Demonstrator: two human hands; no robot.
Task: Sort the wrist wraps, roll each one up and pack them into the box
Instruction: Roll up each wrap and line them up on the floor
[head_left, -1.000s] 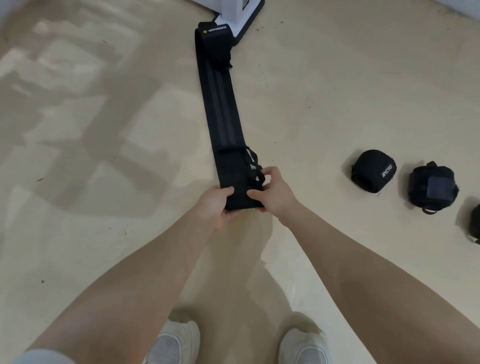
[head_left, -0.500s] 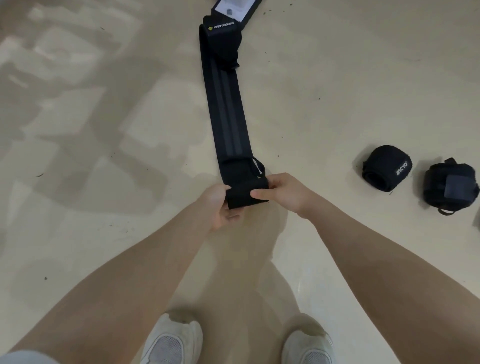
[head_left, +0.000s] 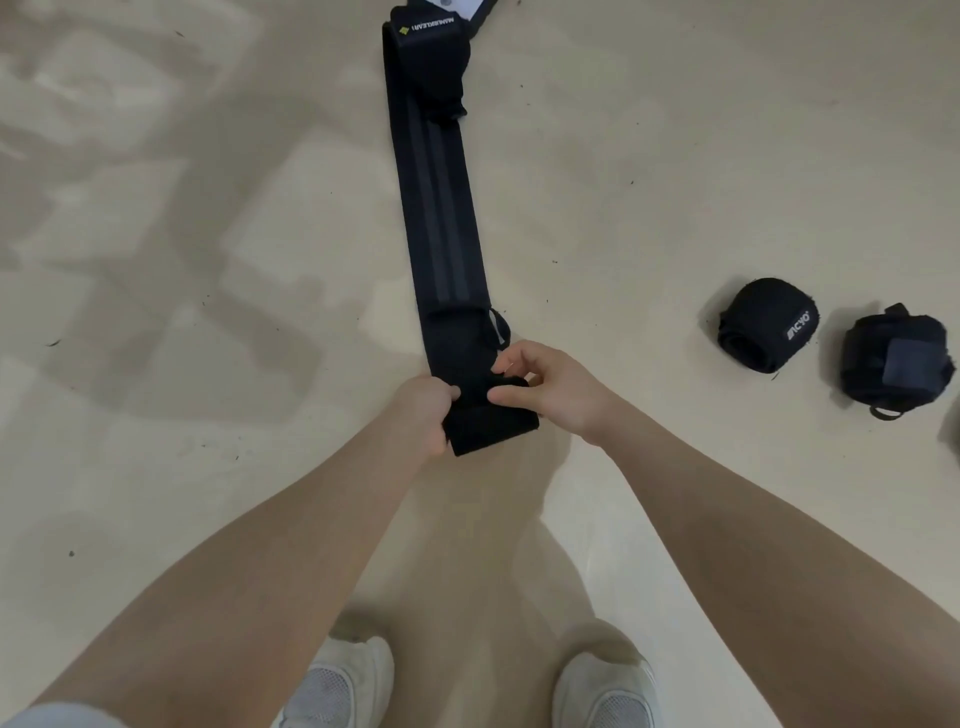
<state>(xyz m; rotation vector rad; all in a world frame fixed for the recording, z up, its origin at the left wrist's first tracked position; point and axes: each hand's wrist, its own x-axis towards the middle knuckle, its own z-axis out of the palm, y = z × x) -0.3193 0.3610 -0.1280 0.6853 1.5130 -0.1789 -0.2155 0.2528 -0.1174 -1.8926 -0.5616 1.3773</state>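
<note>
My left hand (head_left: 423, 410) and right hand (head_left: 550, 387) both pinch the near end of the long black elastic wrist wrap (head_left: 441, 234). A second ago it lay flat; now its first fold is turned over, so rolling has begun. The strip runs toward 12 o'clock. Two rolled black wraps (head_left: 768, 325) sit at 3 o'clock, unpacked

One unrolled wrap (head_left: 441, 218) is seen stretched on the floor. Two rolled wraps (head_left: 768, 325) (head_left: 896, 358) are counted to the right. One box (head_left: 480, 8) is partly seen at the top edge. Two shoes (head_left: 343, 686) (head_left: 605, 691) are seen.
</note>
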